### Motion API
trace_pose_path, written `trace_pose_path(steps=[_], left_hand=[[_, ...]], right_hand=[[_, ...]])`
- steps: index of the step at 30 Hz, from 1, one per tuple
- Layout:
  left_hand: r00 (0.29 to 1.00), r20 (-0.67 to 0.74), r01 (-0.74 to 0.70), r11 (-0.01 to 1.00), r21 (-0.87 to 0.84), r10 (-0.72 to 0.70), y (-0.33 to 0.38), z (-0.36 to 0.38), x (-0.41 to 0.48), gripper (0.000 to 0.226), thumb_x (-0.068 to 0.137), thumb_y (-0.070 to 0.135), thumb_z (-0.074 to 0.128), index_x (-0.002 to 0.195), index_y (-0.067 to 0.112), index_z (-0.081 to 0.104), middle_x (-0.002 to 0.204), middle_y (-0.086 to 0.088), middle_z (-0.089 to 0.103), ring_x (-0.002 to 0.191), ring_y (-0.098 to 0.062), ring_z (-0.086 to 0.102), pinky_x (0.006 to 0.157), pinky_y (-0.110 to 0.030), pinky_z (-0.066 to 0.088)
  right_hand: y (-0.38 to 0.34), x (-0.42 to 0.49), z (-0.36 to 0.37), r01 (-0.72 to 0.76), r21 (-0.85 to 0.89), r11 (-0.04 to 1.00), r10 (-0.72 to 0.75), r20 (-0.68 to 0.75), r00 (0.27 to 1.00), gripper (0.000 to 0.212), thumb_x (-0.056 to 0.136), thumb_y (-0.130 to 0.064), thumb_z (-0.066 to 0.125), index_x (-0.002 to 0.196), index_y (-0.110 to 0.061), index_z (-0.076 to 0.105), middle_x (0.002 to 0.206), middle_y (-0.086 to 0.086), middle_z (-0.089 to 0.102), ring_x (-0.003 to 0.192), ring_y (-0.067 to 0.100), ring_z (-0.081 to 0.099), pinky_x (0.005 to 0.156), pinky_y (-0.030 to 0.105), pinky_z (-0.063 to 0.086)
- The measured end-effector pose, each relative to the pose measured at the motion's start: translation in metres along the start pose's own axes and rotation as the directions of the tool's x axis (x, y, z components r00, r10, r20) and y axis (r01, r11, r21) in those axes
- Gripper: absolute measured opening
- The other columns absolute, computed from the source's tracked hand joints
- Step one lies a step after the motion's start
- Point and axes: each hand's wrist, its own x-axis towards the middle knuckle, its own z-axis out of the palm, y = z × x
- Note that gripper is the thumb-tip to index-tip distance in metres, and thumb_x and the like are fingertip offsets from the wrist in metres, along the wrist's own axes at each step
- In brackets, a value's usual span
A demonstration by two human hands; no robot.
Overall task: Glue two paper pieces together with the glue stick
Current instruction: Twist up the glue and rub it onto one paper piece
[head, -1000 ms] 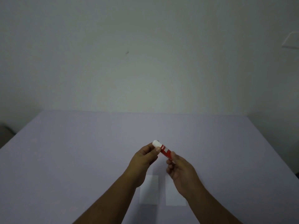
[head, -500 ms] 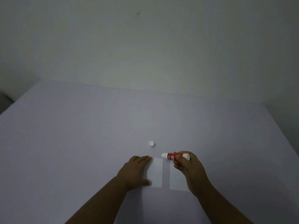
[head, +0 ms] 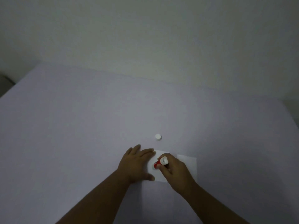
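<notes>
A pale lilac table (head: 97, 126) stands against a plain grey-white wall (head: 145, 29) in dim light. In the head view, two white paper pieces lie side by side near the front edge. The left hand (head: 135, 164) lies flat, fingers spread, pressing down the left paper (head: 153, 172). The right hand (head: 175, 172) grips the red glue stick (head: 159, 163) in curled fingers, its lower end down on the left paper and its white end tilted up. The right paper (head: 189, 164) is partly hidden by that hand. The white cap (head: 158, 137) sits on the table just beyond the papers.
</notes>
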Motion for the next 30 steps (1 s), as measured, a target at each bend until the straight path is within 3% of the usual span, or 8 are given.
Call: trace_pose_path(steps=[5, 8, 16, 19, 23, 26, 30], left_hand=[[1.0, 0.023, -0.001, 1.0, -0.003, 0.002, -0.001, 0.0, 0.001, 0.099, 0.064, 0.074, 0.056, 0.146, 0.041, 0.013, 0.158, 0.019, 0.011, 0.147, -0.026, -0.001, 0.118, -0.046, 0.002], [0.999, 0.038, -0.002, 1.0, 0.004, 0.001, -0.002, 0.0, 0.002, 0.098, 0.066, 0.073, 0.057, 0.146, 0.04, 0.012, 0.158, 0.019, 0.009, 0.147, -0.027, -0.002, 0.117, -0.047, 0.002], [0.998, 0.057, 0.001, 1.0, -0.008, -0.001, 0.002, -0.003, 0.003, 0.098, 0.067, 0.07, 0.06, 0.147, 0.037, 0.013, 0.158, 0.017, 0.01, 0.146, -0.028, -0.001, 0.117, -0.049, 0.004], [0.998, 0.068, -0.001, 1.0, 0.004, 0.0, 0.002, -0.005, 0.003, 0.099, 0.067, 0.069, 0.06, 0.147, 0.037, 0.012, 0.158, 0.016, 0.009, 0.146, -0.028, -0.001, 0.116, -0.048, 0.005], [0.996, 0.087, -0.011, 1.0, 0.027, 0.009, 0.002, -0.005, 0.004, 0.098, 0.069, 0.07, 0.058, 0.147, 0.036, 0.011, 0.159, 0.013, 0.009, 0.146, -0.03, -0.001, 0.116, -0.05, 0.008], [0.997, 0.083, -0.004, 0.999, 0.035, 0.002, 0.003, -0.005, 0.004, 0.098, 0.068, 0.07, 0.059, 0.147, 0.036, 0.011, 0.159, 0.014, 0.009, 0.145, -0.03, 0.0, 0.116, -0.049, 0.009], [0.997, 0.078, 0.004, 1.0, 0.021, -0.006, 0.003, -0.003, 0.005, 0.1, 0.067, 0.07, 0.06, 0.147, 0.037, 0.011, 0.158, 0.016, 0.01, 0.145, -0.029, 0.0, 0.117, -0.049, 0.009]], right_hand=[[-0.001, 0.026, -0.006, 0.034, -0.085, 0.996, -0.041, -0.078, 0.996, 0.01, 0.087, -0.028, 0.058, 0.093, -0.02, 0.056, 0.082, -0.001, 0.066, 0.076, 0.011, 0.059, 0.07, 0.03, 0.05], [-0.003, 0.037, -0.011, 0.02, -0.108, 0.994, -0.032, -0.109, 0.994, 0.01, 0.086, -0.027, 0.058, 0.088, -0.018, 0.055, 0.077, 0.0, 0.065, 0.07, 0.013, 0.058, 0.066, 0.031, 0.048], [0.005, 0.0, 0.004, 0.057, -0.111, 0.992, -0.053, 0.044, 0.998, 0.009, 0.085, -0.034, 0.057, 0.092, -0.029, 0.054, 0.087, -0.004, 0.066, 0.077, 0.009, 0.059, 0.072, 0.028, 0.052], [0.005, 0.018, -0.007, 0.049, -0.101, 0.994, -0.052, -0.033, 0.998, 0.008, 0.085, -0.031, 0.057, 0.089, -0.026, 0.053, 0.08, -0.006, 0.064, 0.073, 0.007, 0.057, 0.067, 0.024, 0.048], [0.006, 0.038, -0.017, -0.001, -0.124, 0.992, -0.012, -0.108, 0.994, 0.01, 0.087, -0.027, 0.057, 0.087, -0.017, 0.055, 0.076, 0.004, 0.065, 0.069, 0.017, 0.059, 0.067, 0.036, 0.051], [0.01, 0.026, -0.013, 0.018, -0.124, 0.992, -0.026, -0.067, 0.997, 0.008, 0.086, -0.03, 0.057, 0.088, -0.024, 0.053, 0.078, -0.003, 0.064, 0.07, 0.01, 0.057, 0.067, 0.029, 0.049], [0.013, -0.006, -0.002, 0.064, -0.076, 0.995, -0.061, 0.033, 0.998, 0.008, 0.084, -0.034, 0.057, 0.085, -0.038, 0.049, 0.075, -0.016, 0.059, 0.078, -0.002, 0.057, 0.064, 0.007, 0.044]])
